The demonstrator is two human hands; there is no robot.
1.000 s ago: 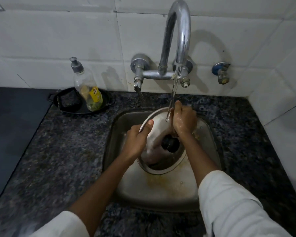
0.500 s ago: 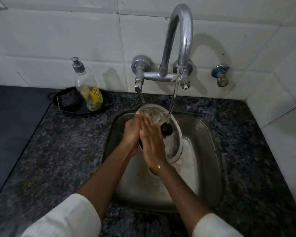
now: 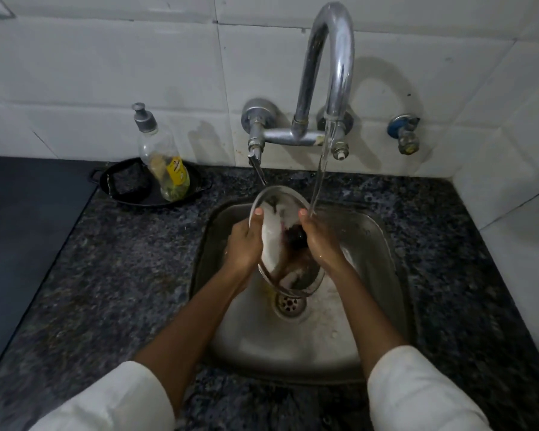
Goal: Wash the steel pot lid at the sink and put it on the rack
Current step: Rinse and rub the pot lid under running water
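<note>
Steel sink [image 3: 383, 244] — lid [image 3: 274, 231] tilted, knob [image 3: 296, 236] toward camera — between both hands.

Lid [image 3: 276, 241] — now between parted hands [image 3: 243, 244]

A single head-worn wide-angle camera looked forward and steeply down from close above the sink [image 3: 383, 244], facing the tiled wall [image 3: 106, 73]; the tap [image 3: 330, 73] stood at top centre, the dark worktop [image 3: 122, 275] filling both sides.
</note>
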